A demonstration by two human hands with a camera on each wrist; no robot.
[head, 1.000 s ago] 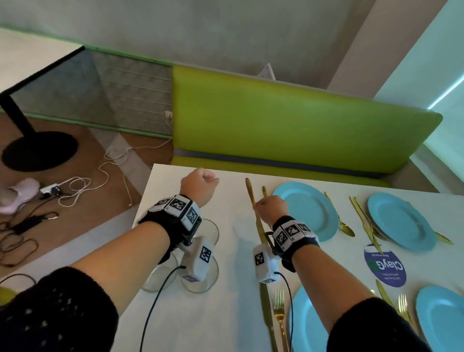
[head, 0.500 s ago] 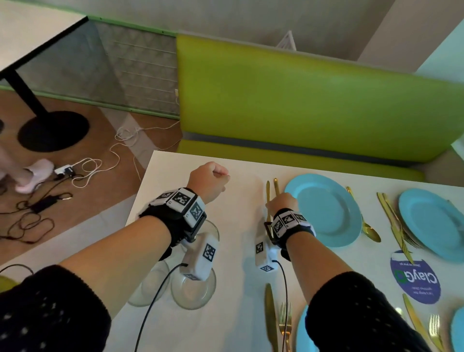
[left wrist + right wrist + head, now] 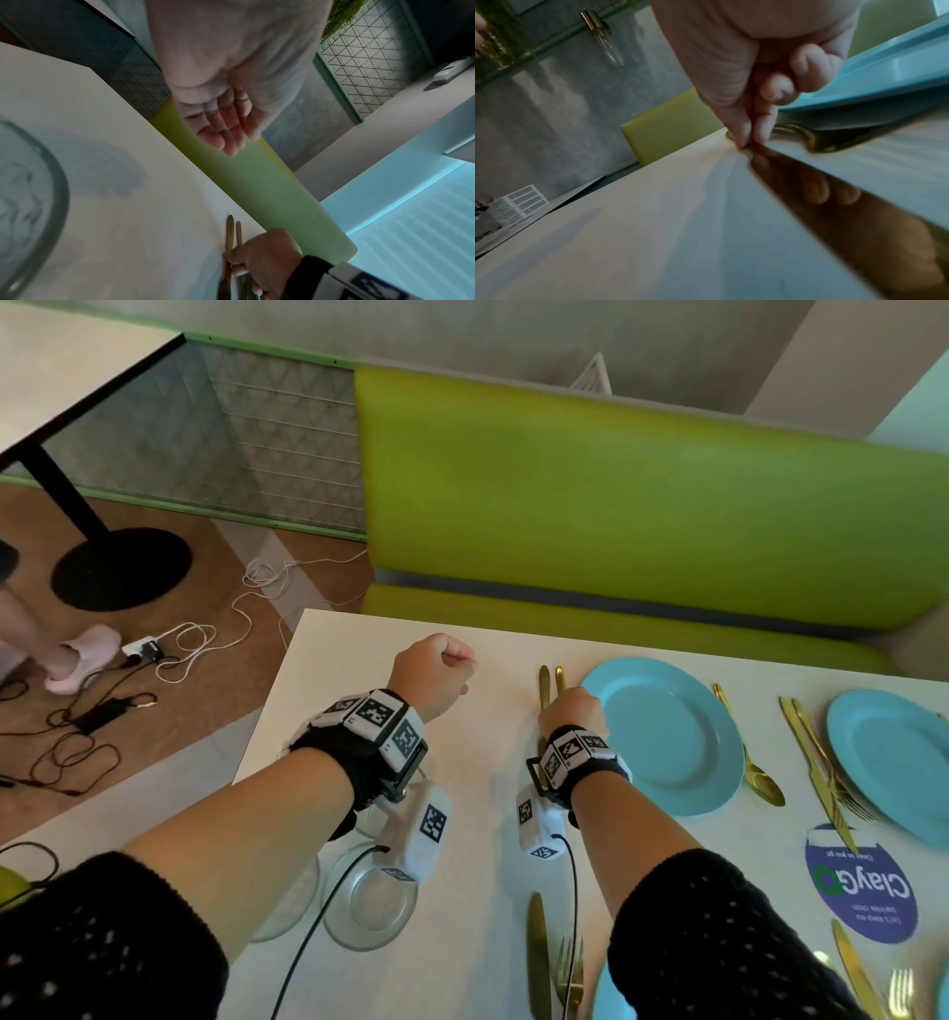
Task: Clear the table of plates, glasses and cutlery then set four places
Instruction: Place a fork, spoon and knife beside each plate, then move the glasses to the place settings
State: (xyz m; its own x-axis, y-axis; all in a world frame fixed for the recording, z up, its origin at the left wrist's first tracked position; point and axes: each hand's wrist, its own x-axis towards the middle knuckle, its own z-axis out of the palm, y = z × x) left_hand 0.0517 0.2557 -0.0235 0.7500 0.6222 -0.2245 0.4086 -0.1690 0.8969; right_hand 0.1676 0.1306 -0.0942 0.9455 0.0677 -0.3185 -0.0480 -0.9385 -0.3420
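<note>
Beside a plate (image 3: 667, 737), right hand (image 3: 575, 711) is pinching a knife (image 3: 834, 203); left hand (image 3: 431, 672) is hovering curled, empty. Plates (image 3: 888, 762), cutlery (image 3: 765, 785) are lying placed: clearing or setting, either fits.

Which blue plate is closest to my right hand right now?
The far-left blue plate: the right hand, pinching a gold knife, sits just beside its left rim; the rest lie farther off.

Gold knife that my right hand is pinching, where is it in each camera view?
Head: gold knife left of the blue plate, its middle hidden by the right hand pinching it.
Left wrist: knife at bottom centre, above the right hand.
Right wrist: blurred gold band from the fingertips to the lower right.
Shared landmark: green bench.
</note>
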